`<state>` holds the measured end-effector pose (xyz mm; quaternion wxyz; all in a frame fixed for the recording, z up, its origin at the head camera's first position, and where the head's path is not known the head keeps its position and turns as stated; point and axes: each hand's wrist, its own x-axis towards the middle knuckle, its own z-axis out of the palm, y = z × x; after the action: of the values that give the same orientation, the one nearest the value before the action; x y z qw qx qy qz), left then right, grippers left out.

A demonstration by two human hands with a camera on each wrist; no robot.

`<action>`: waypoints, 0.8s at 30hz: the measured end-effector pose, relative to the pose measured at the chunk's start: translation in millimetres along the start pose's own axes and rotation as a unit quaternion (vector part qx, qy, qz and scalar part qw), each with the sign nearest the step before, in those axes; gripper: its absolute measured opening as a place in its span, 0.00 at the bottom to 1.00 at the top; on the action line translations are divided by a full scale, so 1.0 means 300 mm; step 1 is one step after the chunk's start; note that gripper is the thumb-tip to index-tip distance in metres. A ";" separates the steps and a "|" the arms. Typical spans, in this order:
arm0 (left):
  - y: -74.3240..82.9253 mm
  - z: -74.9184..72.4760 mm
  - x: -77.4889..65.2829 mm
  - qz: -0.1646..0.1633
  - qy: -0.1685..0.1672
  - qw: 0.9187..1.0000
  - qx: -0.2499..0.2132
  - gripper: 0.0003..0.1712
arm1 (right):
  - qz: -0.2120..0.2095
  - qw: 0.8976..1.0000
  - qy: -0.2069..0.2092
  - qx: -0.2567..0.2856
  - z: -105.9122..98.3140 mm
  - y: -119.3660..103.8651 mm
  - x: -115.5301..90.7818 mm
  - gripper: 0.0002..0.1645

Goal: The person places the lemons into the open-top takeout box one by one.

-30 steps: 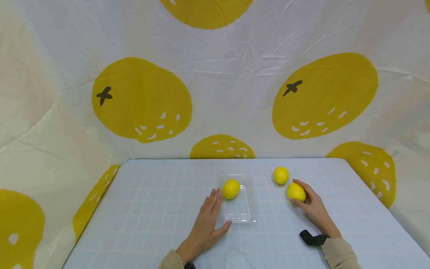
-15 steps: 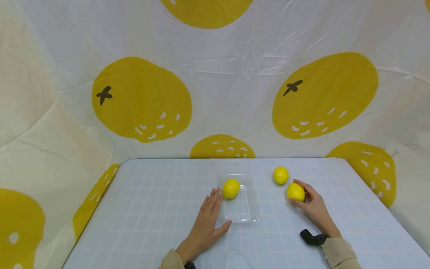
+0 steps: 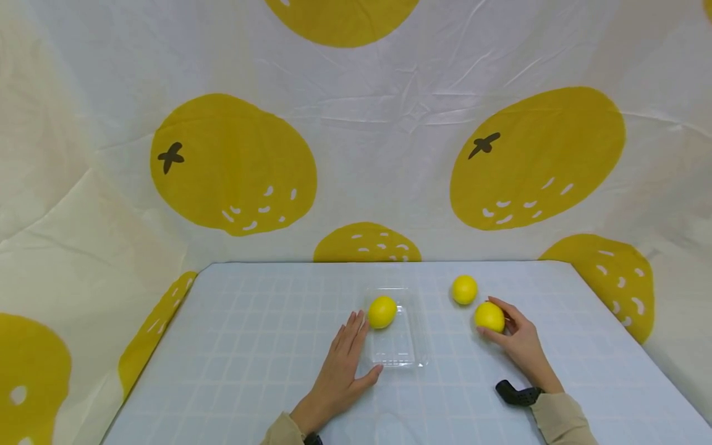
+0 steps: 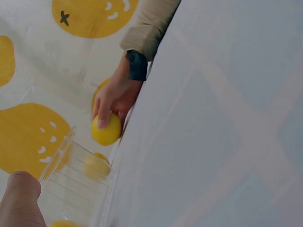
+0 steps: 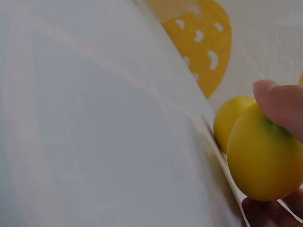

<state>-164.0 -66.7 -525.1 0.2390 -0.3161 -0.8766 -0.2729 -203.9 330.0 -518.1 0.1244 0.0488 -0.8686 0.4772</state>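
Observation:
My right hand [image 3: 517,343] grips a yellow lemon [image 3: 489,317] between thumb and fingers, to the right of the box. The right wrist view shows this lemon [image 5: 265,156] close up, greenish near the thumb. Just behind it on the table sits a second lemon [image 3: 464,290]. A third lemon [image 3: 382,312] rests in the far left part of a clear plastic box [image 3: 408,346]. Along the box's left side lies my left hand [image 3: 342,371], fingers straight and thumb spread toward the near edge. In the left wrist view its thumb [image 4: 21,194] is beside the box wall.
A pale blue checked cloth covers the table [image 3: 250,334]. Behind it hangs a white curtain [image 3: 384,154] with large yellow fruit prints, which also closes in the sides. A faint clear outline shows near the table's front, between the forearms.

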 end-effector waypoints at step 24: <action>-0.004 0.001 -0.007 -0.002 0.002 1.000 -0.001 0.45 | -0.092 0.995 0.035 0.029 -0.002 -0.185 0.062 0.40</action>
<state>-163.6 -68.2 -526.9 0.2396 -0.3140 -0.8767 -0.2744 -210.4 301.2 -467.5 0.1964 0.1153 -0.8411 0.4905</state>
